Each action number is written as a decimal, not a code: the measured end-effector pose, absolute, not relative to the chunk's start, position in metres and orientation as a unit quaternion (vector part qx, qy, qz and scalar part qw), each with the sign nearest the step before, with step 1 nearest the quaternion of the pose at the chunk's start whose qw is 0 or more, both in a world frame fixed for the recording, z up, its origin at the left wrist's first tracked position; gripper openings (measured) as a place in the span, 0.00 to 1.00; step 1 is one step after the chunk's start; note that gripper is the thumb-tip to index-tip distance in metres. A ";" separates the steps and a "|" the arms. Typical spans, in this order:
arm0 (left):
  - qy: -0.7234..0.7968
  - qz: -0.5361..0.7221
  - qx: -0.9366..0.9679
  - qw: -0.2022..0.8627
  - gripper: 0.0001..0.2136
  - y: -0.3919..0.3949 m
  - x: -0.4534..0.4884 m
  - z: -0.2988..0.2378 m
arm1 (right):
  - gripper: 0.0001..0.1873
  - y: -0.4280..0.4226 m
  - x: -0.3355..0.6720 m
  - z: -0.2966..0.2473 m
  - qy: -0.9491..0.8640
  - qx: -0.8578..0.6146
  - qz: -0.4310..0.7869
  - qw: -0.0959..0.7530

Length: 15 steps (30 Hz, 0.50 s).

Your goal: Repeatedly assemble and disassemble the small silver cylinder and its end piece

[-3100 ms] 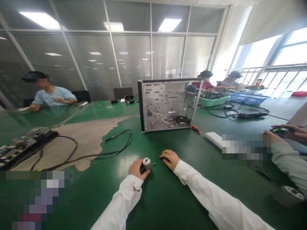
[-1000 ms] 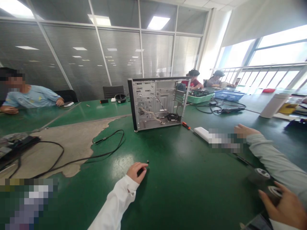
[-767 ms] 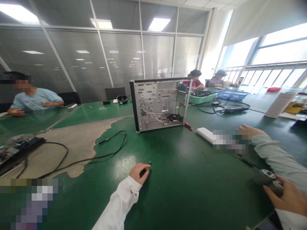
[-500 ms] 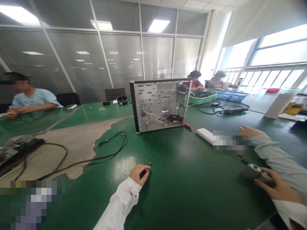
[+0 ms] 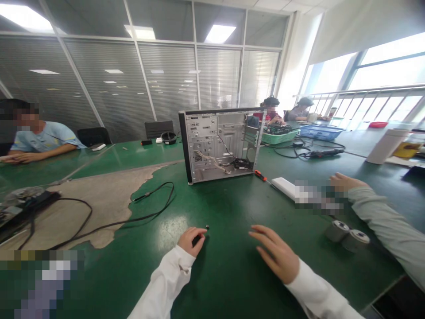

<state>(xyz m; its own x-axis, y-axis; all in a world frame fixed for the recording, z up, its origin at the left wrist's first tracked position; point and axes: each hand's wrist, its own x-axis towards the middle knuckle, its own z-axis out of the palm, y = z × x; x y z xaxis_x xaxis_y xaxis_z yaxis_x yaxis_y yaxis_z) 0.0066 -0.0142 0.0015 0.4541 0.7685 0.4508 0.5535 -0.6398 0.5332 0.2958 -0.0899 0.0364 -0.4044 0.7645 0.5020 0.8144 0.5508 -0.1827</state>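
Left hand curled beside one tiny part, right hand spread and holding nothing

Low over the green table [image 5: 229, 283], my left hand [image 5: 191, 241] has its fingers bent, with thumb and forefinger a little apart and a dark gap between them; I see nothing held there. Just beyond the forefinger's tip lies the tiny dark part [image 5: 207, 227]. Whether skin and part touch, I cannot tell. Across from it, my right hand [image 5: 277, 254] has its fingers spread, gripping nothing, with bare tabletop between it and that part.

Further right, two motor-like metal cylinders [image 5: 337, 231] stand upright close beside each other, ends up. A co-worker's sleeve [image 5: 378, 212] reaches over the table just past them, so I would keep my right elbow in.

For something this small, I judge that steadiness matters more than strength: left wrist kept low, forefinger as a light fence on one side, and any pinch made with the very tips, level with the tabletop. Pressing from above could flick the part away, and a slick surface would let it roll.

Ahead, the opened computer case [image 5: 222, 146] and the orange-handled screwdriver [image 5: 260, 176] lie well apart from both hands.
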 end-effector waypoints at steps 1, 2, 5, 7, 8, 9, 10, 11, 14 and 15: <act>0.397 0.346 0.836 0.156 0.10 -0.014 0.007 0.001 | 0.22 -0.082 0.274 0.038 -0.864 -0.437 -0.029 0.246; 0.401 0.351 0.832 0.155 0.10 -0.014 0.006 0.001 | 0.23 -0.073 0.254 0.039 -0.880 -0.417 -0.022 0.226; 0.427 0.370 0.813 0.146 0.10 -0.014 0.005 -0.001 | 0.25 -0.045 0.212 0.033 -0.896 -0.391 -0.029 0.210; 0.449 0.377 0.797 0.147 0.11 -0.012 0.004 -0.002 | 0.24 -0.028 0.195 0.025 -0.898 -0.377 -0.039 0.225; 0.461 0.383 0.786 0.151 0.11 -0.011 0.003 -0.003 | 0.23 -0.021 0.188 0.021 -0.899 -0.366 -0.042 0.238; 0.472 0.390 0.775 0.156 0.11 -0.010 0.002 -0.003 | 0.21 -0.014 0.183 0.018 -0.900 -0.354 -0.041 0.253; 0.483 0.399 0.762 0.163 0.11 -0.009 0.001 -0.004 | 0.19 -0.009 0.179 0.014 -0.901 -0.339 -0.038 0.268; 0.491 0.408 0.750 0.170 0.11 -0.008 0.000 -0.004 | 0.17 -0.005 0.177 0.012 -0.903 -0.321 -0.033 0.282; 0.504 0.425 0.730 0.180 0.11 -0.007 0.000 -0.005 | 0.14 -0.006 0.178 0.010 -0.915 -0.276 -0.024 0.293; 0.505 0.426 0.728 0.181 0.11 -0.007 0.000 -0.004 | 0.15 -0.009 0.180 0.010 -0.918 -0.269 -0.025 0.291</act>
